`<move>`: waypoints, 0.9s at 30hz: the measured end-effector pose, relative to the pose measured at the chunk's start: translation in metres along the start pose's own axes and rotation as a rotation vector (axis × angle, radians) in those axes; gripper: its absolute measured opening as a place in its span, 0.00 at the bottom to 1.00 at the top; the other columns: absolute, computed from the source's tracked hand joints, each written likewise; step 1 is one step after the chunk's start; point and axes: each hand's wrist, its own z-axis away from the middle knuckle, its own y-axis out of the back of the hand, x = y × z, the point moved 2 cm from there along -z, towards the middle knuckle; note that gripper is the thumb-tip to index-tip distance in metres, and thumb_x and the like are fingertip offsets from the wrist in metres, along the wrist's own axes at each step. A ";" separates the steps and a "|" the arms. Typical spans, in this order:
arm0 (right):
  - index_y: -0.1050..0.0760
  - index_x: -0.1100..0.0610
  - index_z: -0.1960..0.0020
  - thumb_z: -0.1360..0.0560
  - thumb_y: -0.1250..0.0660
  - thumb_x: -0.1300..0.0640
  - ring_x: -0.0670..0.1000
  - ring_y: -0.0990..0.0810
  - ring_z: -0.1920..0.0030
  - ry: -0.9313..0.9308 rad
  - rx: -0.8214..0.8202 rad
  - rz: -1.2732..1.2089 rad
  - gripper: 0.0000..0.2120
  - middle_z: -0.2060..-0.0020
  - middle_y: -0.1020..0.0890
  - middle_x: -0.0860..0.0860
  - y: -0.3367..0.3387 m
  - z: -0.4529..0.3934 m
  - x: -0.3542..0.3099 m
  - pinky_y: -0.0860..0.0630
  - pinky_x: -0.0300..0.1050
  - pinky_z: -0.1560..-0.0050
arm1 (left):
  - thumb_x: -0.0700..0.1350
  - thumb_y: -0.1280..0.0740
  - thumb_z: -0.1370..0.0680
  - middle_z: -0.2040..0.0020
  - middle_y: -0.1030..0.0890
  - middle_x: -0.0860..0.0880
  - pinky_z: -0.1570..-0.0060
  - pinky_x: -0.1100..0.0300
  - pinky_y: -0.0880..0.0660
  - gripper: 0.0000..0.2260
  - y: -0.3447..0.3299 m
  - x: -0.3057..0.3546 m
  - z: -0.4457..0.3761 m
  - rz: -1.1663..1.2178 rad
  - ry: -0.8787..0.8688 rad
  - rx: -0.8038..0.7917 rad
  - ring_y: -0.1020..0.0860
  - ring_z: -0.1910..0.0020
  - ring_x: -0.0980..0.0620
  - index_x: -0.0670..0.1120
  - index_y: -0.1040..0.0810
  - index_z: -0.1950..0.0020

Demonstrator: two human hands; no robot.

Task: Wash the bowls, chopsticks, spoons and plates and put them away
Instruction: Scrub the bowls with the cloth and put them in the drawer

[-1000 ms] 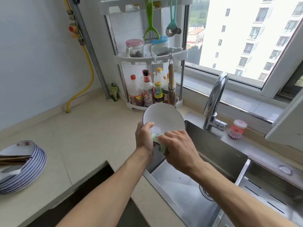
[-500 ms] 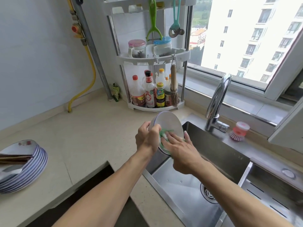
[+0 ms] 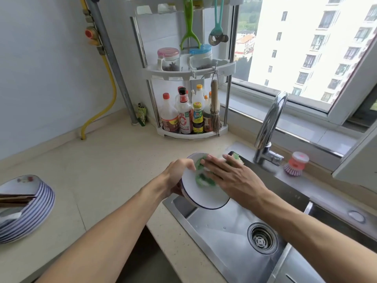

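A white bowl [image 3: 204,198] with a dark rim line is held over the left edge of the steel sink [image 3: 230,240]. My left hand [image 3: 175,176] grips its rim from the left. My right hand [image 3: 230,174] lies flat with straight fingers on a green sponge [image 3: 201,177], pressing it against the bowl's white surface. At the left edge of the counter stands a stack of blue-striped plates [image 3: 30,211] with dark chopsticks [image 3: 14,199] lying across the top one.
A chrome faucet [image 3: 269,127] rises behind the sink, with a pink dish brush [image 3: 295,164] beside it. A white corner rack [image 3: 191,119] with sauce bottles stands at the back. A drain [image 3: 262,238] sits in the sink floor. A yellow hose [image 3: 106,94] runs down the wall.
The bowl has come down and tilted, now lower over the sink's left edge. My right hand has flattened onto the sponge and slid across the bowl.
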 end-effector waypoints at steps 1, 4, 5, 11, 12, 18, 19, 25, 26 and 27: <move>0.27 0.55 0.28 0.32 0.27 0.61 0.55 0.36 0.24 -0.017 -0.031 -0.072 0.32 0.26 0.31 0.54 0.001 0.004 -0.008 0.45 0.56 0.25 | 0.50 0.36 0.32 0.57 0.21 0.40 0.71 0.59 0.25 0.19 0.000 0.001 -0.002 0.015 -0.017 0.041 0.21 0.63 0.42 0.41 0.22 0.46; 0.30 0.50 0.28 0.26 0.30 0.60 0.53 0.32 0.27 -0.097 -0.125 -0.360 0.28 0.30 0.26 0.50 -0.004 0.015 -0.026 0.43 0.53 0.23 | 0.48 0.36 0.27 0.56 0.19 0.39 0.70 0.59 0.25 0.12 0.003 -0.001 -0.009 0.019 -0.043 0.145 0.20 0.62 0.42 0.42 0.21 0.48; 0.26 0.49 0.32 0.26 0.31 0.59 0.52 0.27 0.34 -0.091 -0.103 -0.392 0.23 0.37 0.22 0.48 -0.003 0.016 -0.028 0.36 0.52 0.28 | 0.49 0.36 0.27 0.54 0.18 0.38 0.67 0.58 0.24 0.15 0.003 -0.003 -0.012 0.052 -0.022 0.125 0.19 0.60 0.41 0.42 0.21 0.45; 0.24 0.47 0.59 0.38 0.23 0.62 0.50 0.25 0.61 -0.084 0.059 -0.295 0.15 0.65 0.25 0.44 0.003 0.019 -0.015 0.24 0.51 0.46 | 0.59 0.38 0.22 0.38 0.21 0.42 0.43 0.49 0.23 0.24 0.005 -0.008 -0.027 0.128 -0.009 -0.024 0.22 0.41 0.42 0.46 0.27 0.31; 0.24 0.47 0.59 0.39 0.22 0.61 0.50 0.26 0.62 -0.086 0.035 -0.302 0.16 0.65 0.25 0.44 0.001 0.019 -0.014 0.25 0.50 0.50 | 0.64 0.38 0.24 0.30 0.26 0.44 0.34 0.47 0.29 0.31 0.007 -0.007 -0.029 -0.012 -0.099 0.081 0.27 0.33 0.43 0.47 0.30 0.26; 0.25 0.46 0.59 0.38 0.21 0.60 0.50 0.26 0.63 -0.096 0.006 -0.319 0.16 0.65 0.25 0.44 -0.005 0.024 0.000 0.26 0.46 0.61 | 0.70 0.34 0.32 0.19 0.46 0.49 0.23 0.46 0.66 0.31 0.004 -0.032 -0.020 -1.202 -0.697 0.073 0.61 0.19 0.52 0.52 0.19 0.36; 0.25 0.47 0.59 0.37 0.22 0.61 0.51 0.25 0.62 -0.087 0.004 -0.342 0.15 0.65 0.25 0.44 -0.005 0.024 0.001 0.26 0.47 0.61 | 0.65 0.31 0.29 0.19 0.43 0.49 0.25 0.45 0.68 0.24 0.001 -0.035 -0.020 -1.341 -0.756 0.064 0.60 0.19 0.50 0.53 0.18 0.40; 0.19 0.50 0.46 0.30 0.24 0.59 0.50 0.22 0.53 -0.403 0.164 -0.585 0.13 0.52 0.18 0.46 -0.002 0.024 0.022 0.22 0.48 0.55 | 0.47 0.25 0.26 0.58 0.19 0.50 0.40 0.61 0.31 0.08 -0.001 -0.023 -0.026 -1.136 -0.748 -0.021 0.23 0.53 0.50 0.46 0.21 0.59; 0.19 0.51 0.47 0.29 0.25 0.61 0.49 0.21 0.56 -0.552 0.260 -0.658 0.12 0.53 0.18 0.46 -0.001 0.029 0.028 0.24 0.47 0.56 | 0.46 0.24 0.27 0.63 0.22 0.50 0.53 0.60 0.29 0.10 -0.002 -0.022 -0.025 -0.967 -0.644 -0.095 0.25 0.60 0.50 0.45 0.23 0.62; 0.19 0.49 0.52 0.27 0.27 0.62 0.48 0.23 0.60 -0.671 0.360 -0.728 0.10 0.56 0.18 0.45 0.000 0.033 0.031 0.27 0.45 0.59 | 0.44 0.23 0.27 0.65 0.25 0.50 0.61 0.59 0.31 0.12 -0.004 -0.020 -0.022 -0.796 -0.553 -0.156 0.28 0.65 0.52 0.43 0.24 0.63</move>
